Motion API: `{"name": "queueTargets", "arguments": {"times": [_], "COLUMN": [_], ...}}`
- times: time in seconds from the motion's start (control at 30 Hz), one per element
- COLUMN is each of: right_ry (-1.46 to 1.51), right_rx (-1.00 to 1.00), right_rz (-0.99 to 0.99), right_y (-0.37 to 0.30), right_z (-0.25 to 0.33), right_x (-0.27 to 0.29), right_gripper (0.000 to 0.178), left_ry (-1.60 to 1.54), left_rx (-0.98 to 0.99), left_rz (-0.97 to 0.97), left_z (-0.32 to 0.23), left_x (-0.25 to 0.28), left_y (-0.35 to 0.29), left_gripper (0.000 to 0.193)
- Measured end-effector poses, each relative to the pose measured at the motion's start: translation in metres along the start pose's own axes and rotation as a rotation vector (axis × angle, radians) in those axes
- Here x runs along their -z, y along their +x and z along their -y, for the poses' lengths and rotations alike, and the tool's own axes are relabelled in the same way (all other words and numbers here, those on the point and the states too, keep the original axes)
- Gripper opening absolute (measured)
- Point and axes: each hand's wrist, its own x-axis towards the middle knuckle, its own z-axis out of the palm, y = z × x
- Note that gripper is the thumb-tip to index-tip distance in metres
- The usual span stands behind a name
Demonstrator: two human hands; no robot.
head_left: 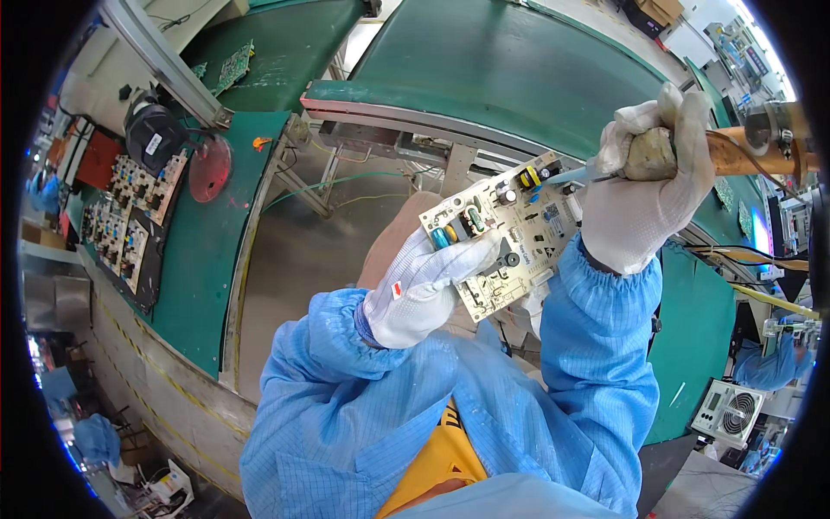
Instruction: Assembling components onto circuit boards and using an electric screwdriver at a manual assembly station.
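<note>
My left hand [424, 281], in a white glove, grips a cream circuit board [527, 227] by its left edge, the thumb lying over its face. The board is tilted in front of my chest, its component side up, with capacitors, coils and a yellow-black transformer [529, 177]. My gloved right hand [644, 186] is closed around a tool with a worn brown-grey body [650, 156] and a pale blue tapered nozzle [566, 176]. The nozzle tip is beside the transformer; whether it touches is unclear. A copper-coloured cylinder [742, 149] shows behind that hand; I cannot tell if it joins the tool.
On the left, a green bench [194, 268] carries several boards [130, 216], a black device [154, 138] and a red disc [210, 170]. A green conveyor [510, 73] runs ahead behind a metal rail. At right are another green surface [692, 337] and a white fan unit [728, 411].
</note>
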Motion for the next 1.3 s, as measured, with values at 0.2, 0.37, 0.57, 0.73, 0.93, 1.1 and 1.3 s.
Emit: {"name": "queueTargets", "arguments": {"times": [0.2, 0.37, 0.57, 0.73, 0.93, 1.1, 1.3], "right_ry": [0.342, 0.133, 0.069, 0.171, 0.294, 0.084, 0.194], "right_rx": [-0.261, -0.159, -0.131, -0.191, -0.203, -0.159, -0.134], "right_rz": [-0.196, -0.085, -0.146, -0.221, -0.022, -0.109, -0.018], "right_y": [-0.002, -0.011, -0.014, -0.006, -0.004, -0.004, -0.011], "right_z": [0.012, 0.015, 0.023, 0.02, 0.015, 0.011, 0.018], "right_x": [-0.001, 0.007, 0.003, 0.001, 0.001, 0.002, 0.004], "right_gripper": [0.021, 0.046, 0.046, 0.042, 0.039, 0.047, 0.031], "left_ry": [-0.326, -0.069, -0.02, -0.315, -0.312, -0.353, 0.067], "left_rx": [0.163, 0.011, -0.044, 0.094, 0.056, 0.159, 0.082], "left_rz": [0.137, 0.109, 0.077, 0.103, -0.063, -0.073, -0.246], "left_z": [-0.006, 0.024, 0.032, -0.002, -0.002, 0.007, 0.011], "left_x": [-0.006, 0.011, 0.015, 0.011, 0.011, 0.02, 0.013], "left_y": [0.004, 0.002, 0.002, 0.001, -0.009, -0.01, -0.016], "left_gripper": [0.055, 0.043, 0.036, 0.05, 0.036, 0.035, 0.033]}}
